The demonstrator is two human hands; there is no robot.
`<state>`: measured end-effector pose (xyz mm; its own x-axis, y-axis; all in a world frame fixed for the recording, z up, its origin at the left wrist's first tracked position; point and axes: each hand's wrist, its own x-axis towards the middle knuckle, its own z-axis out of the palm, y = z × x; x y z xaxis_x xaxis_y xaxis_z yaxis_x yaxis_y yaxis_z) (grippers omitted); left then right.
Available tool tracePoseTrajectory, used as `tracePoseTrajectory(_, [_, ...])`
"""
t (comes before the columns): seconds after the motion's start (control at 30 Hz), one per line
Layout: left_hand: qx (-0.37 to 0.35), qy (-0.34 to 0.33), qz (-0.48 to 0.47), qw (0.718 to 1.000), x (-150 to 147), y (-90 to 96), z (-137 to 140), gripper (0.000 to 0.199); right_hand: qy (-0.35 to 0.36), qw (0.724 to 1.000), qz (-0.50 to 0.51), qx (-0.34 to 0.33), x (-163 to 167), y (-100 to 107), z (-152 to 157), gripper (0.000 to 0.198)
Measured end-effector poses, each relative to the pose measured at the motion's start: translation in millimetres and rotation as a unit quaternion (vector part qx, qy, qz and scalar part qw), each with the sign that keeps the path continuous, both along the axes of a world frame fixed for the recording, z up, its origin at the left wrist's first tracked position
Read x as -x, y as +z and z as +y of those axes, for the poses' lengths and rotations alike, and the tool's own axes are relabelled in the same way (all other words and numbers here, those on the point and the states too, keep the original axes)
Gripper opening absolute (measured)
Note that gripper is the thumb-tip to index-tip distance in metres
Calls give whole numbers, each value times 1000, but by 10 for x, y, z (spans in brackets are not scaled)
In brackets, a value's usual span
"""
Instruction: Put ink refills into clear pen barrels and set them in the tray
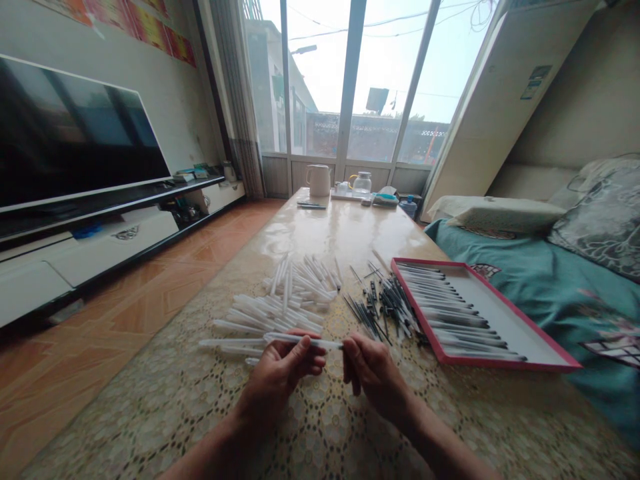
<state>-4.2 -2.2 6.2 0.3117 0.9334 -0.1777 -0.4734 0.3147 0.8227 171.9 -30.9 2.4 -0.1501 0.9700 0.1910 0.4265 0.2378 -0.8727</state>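
Observation:
Between my two hands a slim white translucent pen lies level, just above the patterned tablecloth. My left hand is closed around its barrel, thumb on top. At the dark right end, my right hand pinches with thumb and forefinger; whatever small part sits under those fingertips is hidden. Just beyond my left hand spreads a heap of white pen barrels, with more barrels behind it. Past my right hand lies a pile of black refills and caps.
A pink-rimmed shallow box on the right holds a row of pens with dark ends. A jug, a glass teapot and a tissue pack stand at the table's far end. A teal-covered sofa borders the right side.

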Motion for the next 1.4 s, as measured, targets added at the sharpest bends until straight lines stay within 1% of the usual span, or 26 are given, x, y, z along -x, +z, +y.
tracePoseTrajectory(0.07, [2, 10, 2, 1000, 4, 5, 2, 26, 0, 1000, -5, 2, 3, 2, -1, 39])
tracePoseTrajectory(0.13, [1, 16, 7, 1000, 8, 6, 8, 25, 1, 1000, -13, -9, 5, 10, -1, 29])
tracePoseTrajectory(0.2, [-3, 13, 9, 1000, 10, -6, 15, 25, -3, 1000, -19, -21, 8, 11, 0, 23])
tracePoseTrajectory(0.23, [-3, 9, 9, 1000, 11, -16, 18, 24, -3, 1000, -21, -23, 8, 7, 1, 23])
tracePoseTrajectory(0.33, [-3, -6, 5, 1000, 12, -46, 18, 23, 4, 1000, -22, -11, 4, -12, 6, 36])
tracePoseTrajectory(0.4, [-5, -10, 4, 1000, 14, -57, 13, 23, 4, 1000, -20, -4, -4, -18, 5, 40])
tracePoseTrajectory(0.43, [-7, -7, 6, 1000, 16, -59, 11, 22, 2, 1000, -19, -3, -8, -15, 4, 38])
tracePoseTrajectory(0.53, [-8, 5, 11, 1000, 21, -55, 8, 20, -3, 1000, -23, -14, -13, 4, -4, 22])
tracePoseTrajectory(0.6, [-6, 1, 11, 1000, 21, -48, 10, 20, -1, 999, -29, -18, -10, 14, -6, 19])
tracePoseTrajectory(0.63, [-5, -3, 8, 1000, 19, -45, 10, 20, 3, 999, -32, -16, -8, 16, -6, 21])
tracePoseTrajectory(0.73, [-3, -8, 7, 1000, 8, -34, 11, 23, 12, 999, -39, -3, -9, 7, -1, 37])
tracePoseTrajectory(0.77, [-2, -5, 9, 1000, 5, -32, 11, 24, 13, 999, -40, -2, -12, 2, 2, 39])
tracePoseTrajectory(0.93, [-2, 6, 8, 1000, 10, -55, 22, 25, 12, 999, -43, -12, -27, -8, 6, 20])
tracePoseTrajectory(0.97, [-3, 2, 5, 1000, 13, -66, 25, 25, 14, 999, -44, -10, -25, -9, 5, 20])
tracePoseTrajectory(1.07, [-4, -12, 1, 1000, 19, -91, 28, 25, 12, 999, -39, 6, -17, -18, 5, 33])
tracePoseTrajectory(1.13, [-4, -13, 1, 1000, 18, -95, 27, 26, 7, 999, -30, 11, -16, -24, 6, 37])
tracePoseTrajectory(1.3, [-11, -1, 7, 1000, 16, -92, 25, 24, 11, 999, -31, -2, -14, -35, 12, 20])
tracePoseTrajectory(1.33, [-11, -2, 6, 1000, 15, -95, 24, 24, 11, 999, -30, -2, -9, -37, 12, 20])
tracePoseTrajectory(1.4, [-10, -9, 2, 1000, 12, -100, 21, 25, 10, 1000, -21, 5, 6, -42, 14, 26])
